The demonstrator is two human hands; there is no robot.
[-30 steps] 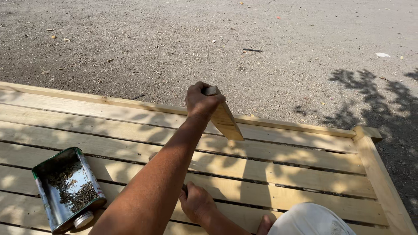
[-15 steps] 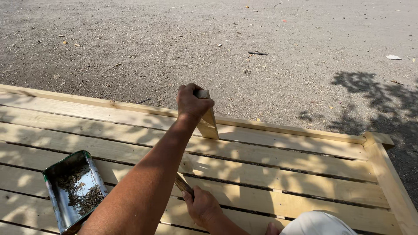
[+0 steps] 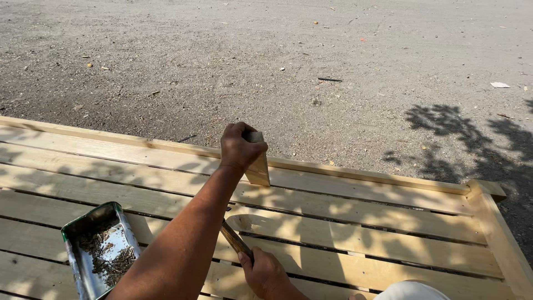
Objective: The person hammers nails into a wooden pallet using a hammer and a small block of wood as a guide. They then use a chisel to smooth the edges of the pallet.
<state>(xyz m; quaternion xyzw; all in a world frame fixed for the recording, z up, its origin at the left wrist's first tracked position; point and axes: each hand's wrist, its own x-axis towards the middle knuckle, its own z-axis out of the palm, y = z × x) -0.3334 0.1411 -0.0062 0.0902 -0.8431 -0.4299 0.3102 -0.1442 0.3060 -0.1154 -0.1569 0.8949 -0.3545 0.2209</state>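
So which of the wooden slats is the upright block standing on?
The second slat from the far rail; the left hand holds the small wooden block upright on it. The nearer slats are bare there.

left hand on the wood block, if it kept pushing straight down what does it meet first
Probably the slat under it: the left hand presses the wood block downward onto the pale slats, though whether the block already touches is unclear.

Pale raw wood, a shiny tin tray, gritty ground.

The slatted platform [image 3: 355,214] is bare, unpainted planed wood, matt and light yellow with visible grain; the small block [image 3: 258,166] in the left hand [image 3: 240,145] is the same wood. The tool handle [image 3: 236,240] in the right hand [image 3: 266,272] looks like darker, worn wood. The tray [image 3: 83,261] is glossy, reflective metal. The ground [image 3: 277,61] is rough, dusty gravel.
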